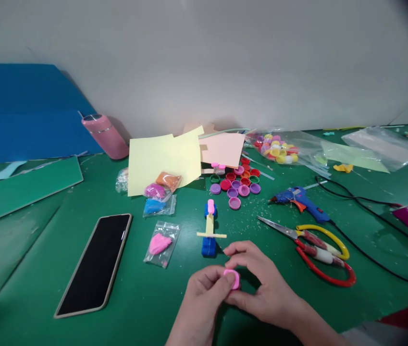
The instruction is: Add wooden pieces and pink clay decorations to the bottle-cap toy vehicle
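Observation:
My left hand [204,294] and my right hand [257,281] meet low in the middle of the view, over the green mat [146,298]. Both are closed round a small pink bottle cap [232,278], pinched between thumbs and fingers. Just beyond them on the mat lies a small model [209,230] built of blue caps, a yellow strip, a crossing stick and a pink piece on top. Further back sits a cluster of loose bottle caps [236,185] in red, purple and green.
A phone [97,263] lies face up at the left. Small bags of coloured clay [160,242] lie beside it. Scissors [312,242] and a blue glue gun [299,199] with its black cord are at the right. Yellow paper [162,158], a pink bottle [105,136] and a bag of caps [278,146] are at the back.

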`<state>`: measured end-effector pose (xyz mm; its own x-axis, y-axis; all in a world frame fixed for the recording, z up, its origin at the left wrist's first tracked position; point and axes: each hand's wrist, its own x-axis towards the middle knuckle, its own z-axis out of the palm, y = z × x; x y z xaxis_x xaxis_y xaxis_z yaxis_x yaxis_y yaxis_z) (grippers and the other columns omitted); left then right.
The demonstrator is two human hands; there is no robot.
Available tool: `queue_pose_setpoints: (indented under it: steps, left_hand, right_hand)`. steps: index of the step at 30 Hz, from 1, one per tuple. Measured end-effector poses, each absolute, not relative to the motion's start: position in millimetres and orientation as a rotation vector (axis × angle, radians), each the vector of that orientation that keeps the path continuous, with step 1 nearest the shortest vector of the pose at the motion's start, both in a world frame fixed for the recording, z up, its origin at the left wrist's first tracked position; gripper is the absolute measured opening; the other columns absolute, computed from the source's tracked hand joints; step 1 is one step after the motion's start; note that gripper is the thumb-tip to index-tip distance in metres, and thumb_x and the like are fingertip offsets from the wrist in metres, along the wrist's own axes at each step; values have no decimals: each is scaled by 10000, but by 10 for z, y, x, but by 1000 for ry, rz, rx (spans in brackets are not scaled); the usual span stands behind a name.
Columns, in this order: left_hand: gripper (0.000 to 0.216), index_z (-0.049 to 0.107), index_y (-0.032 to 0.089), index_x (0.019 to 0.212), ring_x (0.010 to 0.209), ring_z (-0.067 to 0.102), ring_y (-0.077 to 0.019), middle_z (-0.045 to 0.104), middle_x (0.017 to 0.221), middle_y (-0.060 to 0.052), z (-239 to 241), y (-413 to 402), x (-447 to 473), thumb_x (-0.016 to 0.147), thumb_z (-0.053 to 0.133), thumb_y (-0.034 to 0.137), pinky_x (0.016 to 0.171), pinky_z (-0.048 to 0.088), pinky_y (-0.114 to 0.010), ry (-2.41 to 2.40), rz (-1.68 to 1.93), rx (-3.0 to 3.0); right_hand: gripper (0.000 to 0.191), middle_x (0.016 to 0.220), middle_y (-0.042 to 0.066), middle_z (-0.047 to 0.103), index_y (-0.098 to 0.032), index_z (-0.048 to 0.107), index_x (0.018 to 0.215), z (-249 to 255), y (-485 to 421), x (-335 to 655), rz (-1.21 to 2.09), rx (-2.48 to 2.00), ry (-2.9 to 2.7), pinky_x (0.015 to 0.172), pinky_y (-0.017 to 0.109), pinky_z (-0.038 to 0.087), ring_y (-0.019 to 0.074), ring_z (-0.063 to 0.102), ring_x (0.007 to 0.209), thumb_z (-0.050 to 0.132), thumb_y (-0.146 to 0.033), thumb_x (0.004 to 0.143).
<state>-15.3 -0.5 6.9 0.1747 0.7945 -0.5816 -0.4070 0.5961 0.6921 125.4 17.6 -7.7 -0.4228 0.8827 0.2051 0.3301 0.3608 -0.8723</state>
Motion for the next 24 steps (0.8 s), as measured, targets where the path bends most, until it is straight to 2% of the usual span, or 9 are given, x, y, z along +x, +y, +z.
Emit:
queue_pose_setpoints:
  steps: [6, 14, 19, 24]
  left_hand:
    - [190, 614, 131, 538, 580, 394, -104, 511, 546, 19, 133, -15, -134, 654, 678, 267, 574, 330, -225, 1170, 913, 522]
    - [167, 656, 130, 547, 583, 425, -104, 564, 555, 9, 127, 8, -144, 628, 701, 269, 584, 348, -218, 1144, 921, 520]
    - [181, 723, 152, 641, 584, 472, -112, 605, 538, -2, 149, 24, -139, 577, 737, 321, 591, 384, -216, 1013, 963, 350]
    - [170, 734, 130, 697, 611, 512, -136, 630, 549, -28, 167, 21, -91, 615, 718, 278, 620, 394, -237, 1020, 924, 406]
  right_hand:
    - [209, 996, 45, 547, -223, 578, 911, -72, 190, 1251, 797, -1043, -2009, 792, 326, 415, 195, 510, 921, 649, -249, 716]
    - [223, 983, 42, 536, -216, 599, 918, -76, 189, 1249, 895, -992, -1881, 794, 280, 437, 169, 526, 911, 663, -223, 705]
    - [239, 997, 53, 534, -214, 610, 936, -63, 197, 1255, 917, -998, -1826, 786, 270, 456, 169, 540, 911, 667, -231, 704]
    - [234, 995, 51, 541, -225, 615, 930, -38, 192, 1259, 916, -1001, -1854, 781, 280, 464, 176, 545, 905, 663, -228, 701]
